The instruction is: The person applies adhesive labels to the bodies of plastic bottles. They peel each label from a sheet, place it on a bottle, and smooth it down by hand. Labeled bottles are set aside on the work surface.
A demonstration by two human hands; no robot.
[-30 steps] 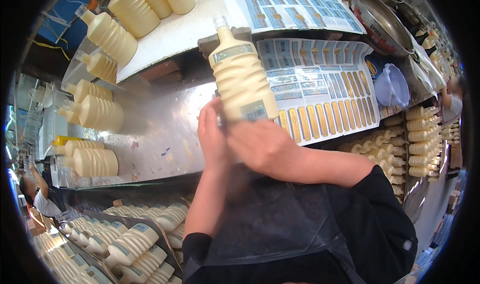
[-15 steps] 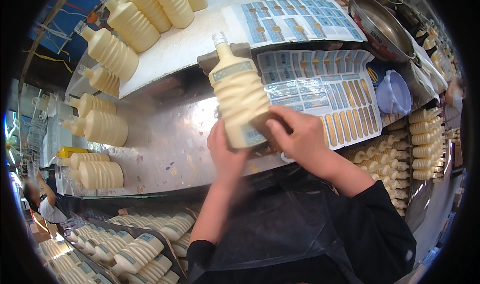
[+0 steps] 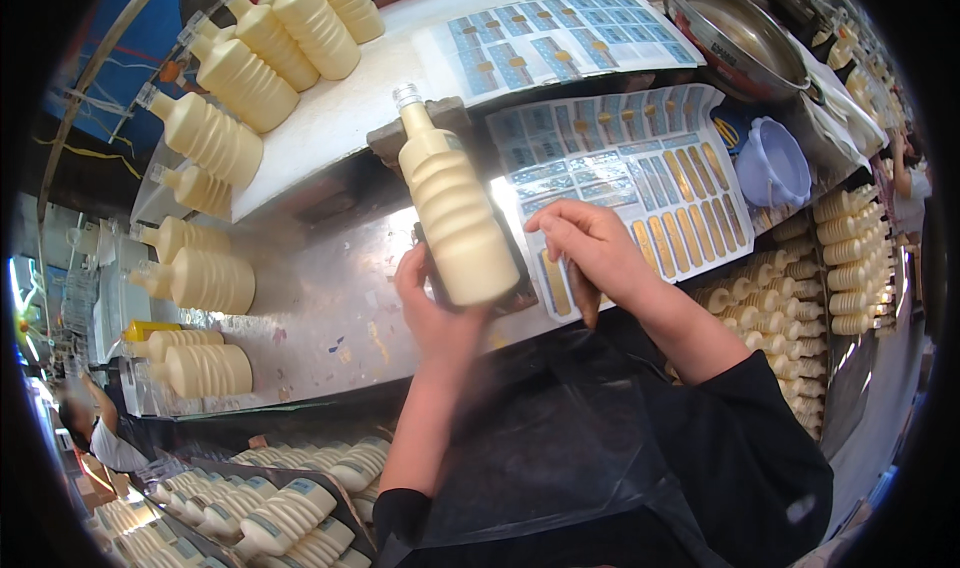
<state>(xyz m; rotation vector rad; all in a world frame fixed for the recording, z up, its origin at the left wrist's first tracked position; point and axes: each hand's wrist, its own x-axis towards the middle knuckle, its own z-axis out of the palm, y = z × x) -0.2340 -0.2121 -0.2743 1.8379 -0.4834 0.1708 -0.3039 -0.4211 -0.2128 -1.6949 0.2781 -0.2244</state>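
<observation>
A cream bottle with wavy ridges and a clear threaded neck (image 3: 455, 213) lies tilted in front of me, its neck end on a brown block (image 3: 385, 140). Its upward face shows no label. My left hand (image 3: 430, 303) grips the lower left of the bottle near its base; some fingers are hidden under it. Apart from the bottle, my right hand (image 3: 600, 253) is curled over a sheet of stickers (image 3: 640, 183), the index finger bent toward the thumb. Below its palm hangs a brown flat piece (image 3: 582, 296), held by the lower fingers.
Several cream bottles (image 3: 210, 278) stand at the left and upper left. Another label sheet (image 3: 560, 38) lies on the white raised shelf (image 3: 330, 108). A lilac bucket (image 3: 773, 168) and a metal pan (image 3: 735, 33) are at right. Crates of labelled bottles (image 3: 285, 513) sit lower left.
The bottle has been rolled, so its labelled face no longer points up. My right hand has left the bottle and moved right, over the sticker sheet, with the brown piece.
</observation>
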